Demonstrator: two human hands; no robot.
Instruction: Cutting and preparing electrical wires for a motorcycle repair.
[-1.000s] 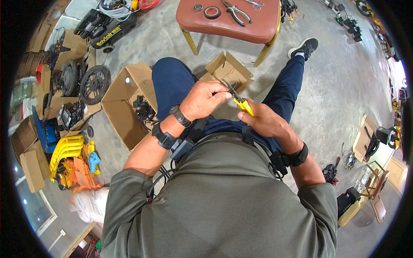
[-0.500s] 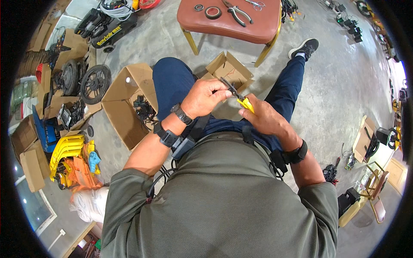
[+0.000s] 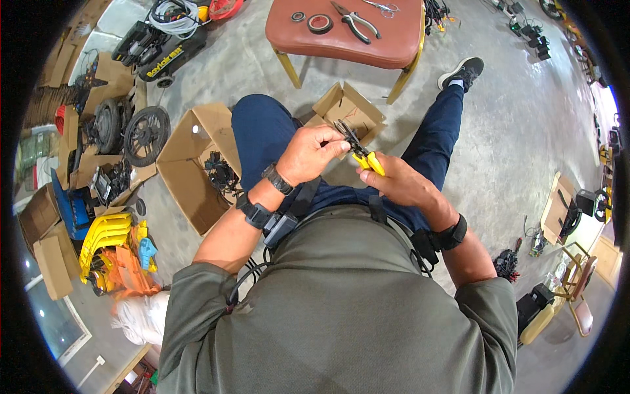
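In front of my lap, above a small open cardboard box (image 3: 371, 123), my two hands come close together. My right hand (image 3: 401, 182) is closed round the yellow handles of a pair of pliers (image 3: 372, 162). The two handles stand apart, and the dark jaws point up and left toward my other hand. My left hand (image 3: 308, 154) is closed in a pinch beside the jaws. A small dark piece shows at its fingertips, too fine to name; it may touch the jaws. Red bits of wire lie in the small box.
Ahead stands a brown padded stool (image 3: 308, 46) carrying tape rolls (image 3: 320, 24), black-and-white pliers (image 3: 357, 27) and scissors (image 3: 382, 8). Left of my knee, a larger cardboard box (image 3: 185, 164) holds black cabled parts (image 3: 220, 172). Wheels (image 3: 146, 136) and yellow plastic panels (image 3: 105, 236) lie farther left.
The yellow handles have spread from close together to clearly apart. The pliers have shifted slightly left, and the jaws show more fully beside my left fingertips. My left hand keeps its pinch.
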